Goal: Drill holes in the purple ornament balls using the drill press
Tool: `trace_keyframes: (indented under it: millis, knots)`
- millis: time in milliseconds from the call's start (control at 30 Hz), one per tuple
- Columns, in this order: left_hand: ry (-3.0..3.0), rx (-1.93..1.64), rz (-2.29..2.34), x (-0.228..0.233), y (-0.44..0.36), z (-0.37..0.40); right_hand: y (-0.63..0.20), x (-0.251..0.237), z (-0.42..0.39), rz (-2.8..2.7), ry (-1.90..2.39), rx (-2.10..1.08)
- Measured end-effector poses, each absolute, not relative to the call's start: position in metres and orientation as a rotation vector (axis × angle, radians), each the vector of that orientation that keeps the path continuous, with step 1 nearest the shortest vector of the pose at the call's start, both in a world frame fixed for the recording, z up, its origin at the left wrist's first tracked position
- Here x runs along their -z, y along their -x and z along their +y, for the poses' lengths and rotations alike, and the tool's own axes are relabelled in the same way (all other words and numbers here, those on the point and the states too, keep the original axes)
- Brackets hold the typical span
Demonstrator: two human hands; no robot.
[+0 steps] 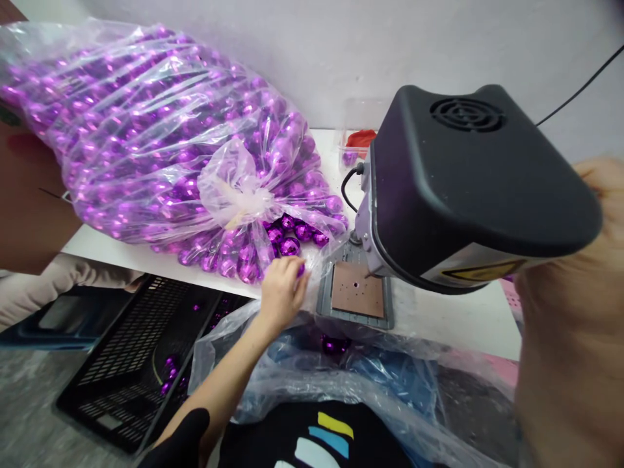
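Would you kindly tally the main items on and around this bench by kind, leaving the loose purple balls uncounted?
Clear bags of purple balls: 1
Drill-press machines: 1
Black slotted crates: 1
Small clear tubs with red contents: 1
Hands: 2, the left hand on a purple ball, the right hand blurred beside the machine
Total: 6

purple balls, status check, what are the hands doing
Left hand pinching one purple ball at the bag mouth. Right hand blurred beside the machine.

- We find no legible text, brand or number anywhere in view.
- We note a yellow label (480, 271) on the machine head's (468, 182) lower edge; its wording is unreadable to us.
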State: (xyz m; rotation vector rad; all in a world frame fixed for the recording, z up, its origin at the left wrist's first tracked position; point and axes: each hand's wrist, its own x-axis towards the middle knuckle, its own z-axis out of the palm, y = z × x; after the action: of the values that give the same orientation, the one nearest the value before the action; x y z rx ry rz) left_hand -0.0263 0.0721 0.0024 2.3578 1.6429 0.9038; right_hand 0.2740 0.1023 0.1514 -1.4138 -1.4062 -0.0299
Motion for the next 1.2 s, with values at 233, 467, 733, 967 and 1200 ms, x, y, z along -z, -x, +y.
trace_keyframes:
  millis: [233, 467, 733, 967, 1200]
  knots:
    - [-2.482, -0.246, 1.775, 0.002, 0.045, 0.113, -0.271, -0.156, 0.106, -1.319, 1.296, -0.140]
    - [-1.534, -1.011, 1.206, -0.021, 0.032, 0.087, -0.268, -0.159, 0.105, -1.280, 1.296, -0.185]
    - [-0.677, -0.846, 0.828, 0.012, -0.015, 0.071, -0.268, -0.159, 0.106, -1.294, 1.290, -0.201]
    - [-1.164, -1.032, 1.042, 0.023, -0.035, 0.081, -0.266, -0.160, 0.106, -1.305, 1.296, -0.181]
    - [-1.562, -1.009, 1.166, 0.037, -0.046, 0.082, -0.267, -0.160, 0.106, -1.325, 1.294, -0.169]
